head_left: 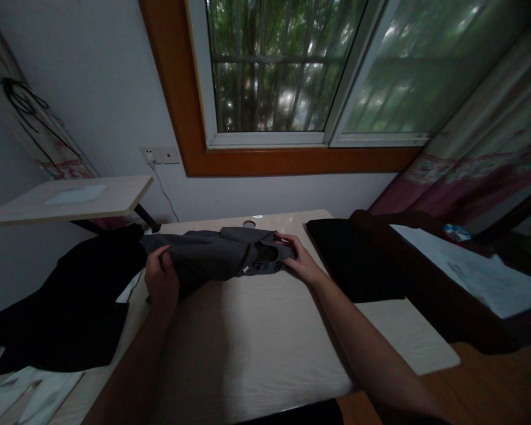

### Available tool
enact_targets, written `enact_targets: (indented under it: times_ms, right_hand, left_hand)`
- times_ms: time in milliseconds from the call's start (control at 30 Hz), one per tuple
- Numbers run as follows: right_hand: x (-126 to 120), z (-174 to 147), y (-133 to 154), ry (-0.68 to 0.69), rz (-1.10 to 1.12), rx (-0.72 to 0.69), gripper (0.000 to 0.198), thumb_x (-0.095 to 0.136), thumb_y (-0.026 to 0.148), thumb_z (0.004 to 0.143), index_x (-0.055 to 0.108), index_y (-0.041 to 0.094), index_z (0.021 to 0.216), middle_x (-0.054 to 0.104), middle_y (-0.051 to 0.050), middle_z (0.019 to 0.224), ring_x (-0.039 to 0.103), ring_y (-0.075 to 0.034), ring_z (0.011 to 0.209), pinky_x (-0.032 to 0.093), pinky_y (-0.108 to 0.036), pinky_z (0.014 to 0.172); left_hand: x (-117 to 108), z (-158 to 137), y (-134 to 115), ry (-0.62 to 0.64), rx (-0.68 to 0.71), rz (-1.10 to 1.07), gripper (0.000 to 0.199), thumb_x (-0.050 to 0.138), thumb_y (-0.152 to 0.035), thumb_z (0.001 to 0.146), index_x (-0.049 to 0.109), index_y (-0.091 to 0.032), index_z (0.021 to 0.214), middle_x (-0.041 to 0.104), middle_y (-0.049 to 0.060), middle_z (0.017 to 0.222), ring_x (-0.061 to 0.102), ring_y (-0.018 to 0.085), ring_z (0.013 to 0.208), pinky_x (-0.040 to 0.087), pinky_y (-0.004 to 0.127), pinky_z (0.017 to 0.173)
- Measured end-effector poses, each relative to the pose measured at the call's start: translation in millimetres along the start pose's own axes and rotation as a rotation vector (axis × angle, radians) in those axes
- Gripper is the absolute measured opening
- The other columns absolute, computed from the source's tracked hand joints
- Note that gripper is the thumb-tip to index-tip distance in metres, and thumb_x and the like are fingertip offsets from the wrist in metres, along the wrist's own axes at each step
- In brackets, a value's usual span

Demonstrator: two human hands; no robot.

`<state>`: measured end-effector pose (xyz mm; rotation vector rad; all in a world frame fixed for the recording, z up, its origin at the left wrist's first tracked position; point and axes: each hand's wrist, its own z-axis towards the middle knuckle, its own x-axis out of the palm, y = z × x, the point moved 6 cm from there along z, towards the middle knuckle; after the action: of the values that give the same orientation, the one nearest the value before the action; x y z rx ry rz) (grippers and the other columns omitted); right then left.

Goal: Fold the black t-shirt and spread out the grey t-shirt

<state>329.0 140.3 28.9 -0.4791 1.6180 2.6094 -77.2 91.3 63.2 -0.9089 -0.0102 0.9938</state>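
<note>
A dark grey garment (212,254) lies bunched lengthwise across the far part of the pale table (265,348). It has an opening at its right end and a small white tag near it; whether it is a shirt or trousers I cannot tell. My left hand (161,280) is closed on the garment's left end, thumb on top. At the right end, my right hand (303,260) grips the edge beside the opening, some of its fingers hidden by the cloth.
Black cloth (79,295) is heaped at the left, below a raised shelf (101,198). A folded black cloth (354,260) lies on the right. Beyond it is a dark brown surface with a white sheet (473,268). Wall and window (283,71) stand behind the table.
</note>
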Motion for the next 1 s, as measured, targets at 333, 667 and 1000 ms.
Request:
enact_targets:
  times_ms: [333, 667, 1000]
  right_hand:
    - [15, 0, -4, 0.141, -0.314, -0.039, 0.05, 0.071, 0.02, 0.07, 0.071, 0.024, 0.12, 0.073, -0.008, 0.114, 0.068, -0.026, 0.102, 0.051, -0.042, 0.094]
    - [-5, -4, -27, -0.118, 0.386, 0.395, 0.022, 0.067, 0.033, 0.068, 0.077, 0.02, 0.082, 0.075, -0.002, 0.073, 0.071, -0.027, 0.083, 0.056, -0.043, 0.084]
    - [-23, -6, -10, -0.242, 0.39, 0.306, 0.034, 0.058, 0.033, 0.066, 0.075, 0.02, 0.092, 0.078, -0.009, 0.085, 0.074, -0.034, 0.095, 0.058, -0.049, 0.086]
  left_hand:
    - [17, -1, 15, 0.196, -0.013, -0.066, 0.032, 0.048, -0.038, 0.097, 0.062, -0.021, 0.12, 0.063, 0.01, 0.119, 0.059, 0.026, 0.114, 0.044, 0.044, 0.104]
    - [48, -33, -22, 0.706, 0.464, -0.066, 0.087, 0.076, -0.038, 0.079, 0.031, -0.024, 0.153, 0.041, 0.016, 0.154, 0.034, 0.034, 0.146, 0.032, 0.057, 0.118]
    - [57, -53, -37, 0.88, 0.639, 0.12, 0.042, 0.065, -0.008, 0.076, 0.068, -0.023, 0.115, 0.027, 0.009, 0.164, 0.024, 0.035, 0.151, 0.034, 0.06, 0.117]
